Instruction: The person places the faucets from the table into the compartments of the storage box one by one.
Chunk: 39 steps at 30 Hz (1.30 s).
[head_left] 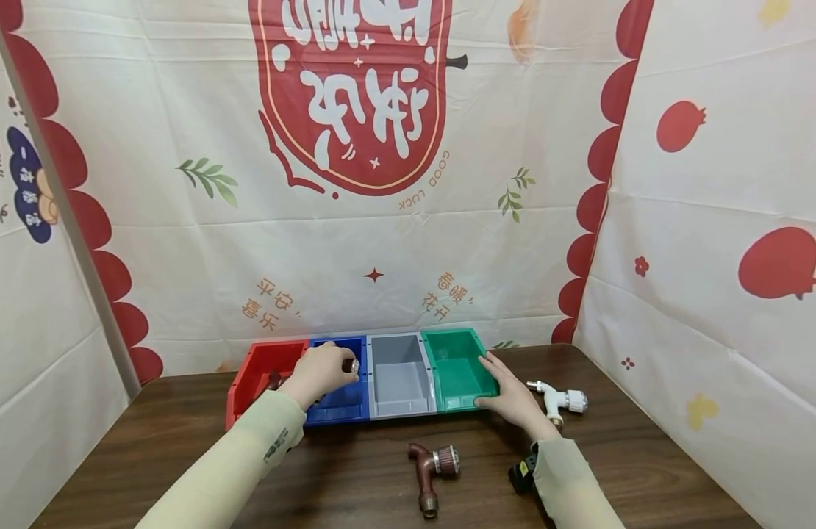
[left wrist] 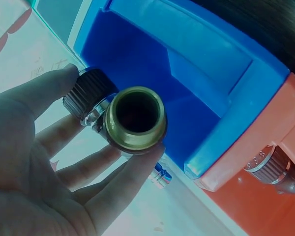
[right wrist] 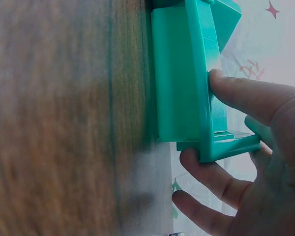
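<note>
My left hand (head_left: pixel 318 376) holds a tap (left wrist: pixel 137 141) over the blue bin (head_left: pixel 338 413). In the left wrist view the tap's round brass inlet faces the camera, and its dark ribbed knob (left wrist: pixel 91 93) lies against the thumb. The hand covers most of this tap in the head view. At the other end of the bin row, my right hand (head_left: pixel 514 397) grips the front right corner of the green bin (head_left: pixel 457 369). In the right wrist view its thumb rests on the bin's front wall (right wrist: pixel 206 98), with other fingers around the side.
The red bin (head_left: pixel 259 360) on the left has a brown tap (left wrist: pixel 271 166) inside. A grey bin (head_left: pixel 400 367) stands between blue and green. On the wooden table (head_left: pixel 355 477) lie a brown tap (head_left: pixel 424 470) in front and a white tap (head_left: pixel 555 400) at right.
</note>
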Each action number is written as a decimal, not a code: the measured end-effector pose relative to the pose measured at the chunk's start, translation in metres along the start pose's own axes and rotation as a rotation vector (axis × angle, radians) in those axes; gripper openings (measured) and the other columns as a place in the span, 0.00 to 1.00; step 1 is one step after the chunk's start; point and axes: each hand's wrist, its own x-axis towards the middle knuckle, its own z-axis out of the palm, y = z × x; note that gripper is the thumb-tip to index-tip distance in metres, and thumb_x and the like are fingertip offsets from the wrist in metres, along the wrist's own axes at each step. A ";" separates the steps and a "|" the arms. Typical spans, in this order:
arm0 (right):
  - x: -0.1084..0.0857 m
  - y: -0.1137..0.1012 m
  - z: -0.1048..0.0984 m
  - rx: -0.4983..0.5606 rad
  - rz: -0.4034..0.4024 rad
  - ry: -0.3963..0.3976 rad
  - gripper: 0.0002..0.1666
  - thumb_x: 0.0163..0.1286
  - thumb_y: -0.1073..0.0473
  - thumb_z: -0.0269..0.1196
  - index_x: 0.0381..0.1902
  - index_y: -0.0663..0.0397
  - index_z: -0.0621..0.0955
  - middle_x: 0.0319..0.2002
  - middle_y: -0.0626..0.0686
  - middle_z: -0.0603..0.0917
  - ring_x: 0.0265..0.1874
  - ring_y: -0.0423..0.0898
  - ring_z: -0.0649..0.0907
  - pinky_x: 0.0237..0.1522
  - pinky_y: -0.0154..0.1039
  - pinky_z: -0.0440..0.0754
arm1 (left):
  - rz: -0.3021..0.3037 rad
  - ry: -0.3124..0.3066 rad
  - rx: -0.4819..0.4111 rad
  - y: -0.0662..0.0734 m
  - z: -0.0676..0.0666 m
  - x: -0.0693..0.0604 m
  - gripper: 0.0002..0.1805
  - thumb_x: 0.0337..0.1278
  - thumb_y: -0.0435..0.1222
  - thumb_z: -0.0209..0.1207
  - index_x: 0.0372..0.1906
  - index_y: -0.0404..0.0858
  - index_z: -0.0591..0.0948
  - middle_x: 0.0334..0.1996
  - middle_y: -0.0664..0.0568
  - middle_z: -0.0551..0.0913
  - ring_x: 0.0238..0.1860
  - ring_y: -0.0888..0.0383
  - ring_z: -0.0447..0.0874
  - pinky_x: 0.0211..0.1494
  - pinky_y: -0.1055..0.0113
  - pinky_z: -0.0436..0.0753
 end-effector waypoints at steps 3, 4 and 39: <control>0.000 -0.001 -0.001 -0.001 0.003 0.002 0.50 0.60 0.60 0.70 0.75 0.53 0.58 0.76 0.59 0.52 0.71 0.63 0.58 0.61 0.67 0.64 | -0.007 -0.004 -0.006 -0.001 0.000 0.002 0.20 0.53 0.47 0.68 0.50 0.45 0.85 0.43 0.47 0.80 0.39 0.51 0.75 0.42 0.52 0.82; 0.000 -0.002 -0.001 0.000 0.003 0.004 0.50 0.60 0.60 0.70 0.75 0.53 0.58 0.76 0.59 0.52 0.71 0.63 0.58 0.61 0.67 0.64 | -0.010 -0.004 -0.010 -0.001 0.000 0.003 0.20 0.53 0.47 0.68 0.51 0.45 0.85 0.43 0.47 0.80 0.39 0.51 0.75 0.43 0.52 0.82; -0.003 -0.007 -0.003 0.005 0.015 0.004 0.49 0.60 0.62 0.70 0.75 0.54 0.59 0.75 0.59 0.53 0.71 0.63 0.58 0.61 0.67 0.63 | -0.052 -0.015 -0.014 -0.004 0.002 0.013 0.22 0.54 0.47 0.67 0.54 0.45 0.83 0.44 0.45 0.79 0.38 0.50 0.76 0.43 0.51 0.83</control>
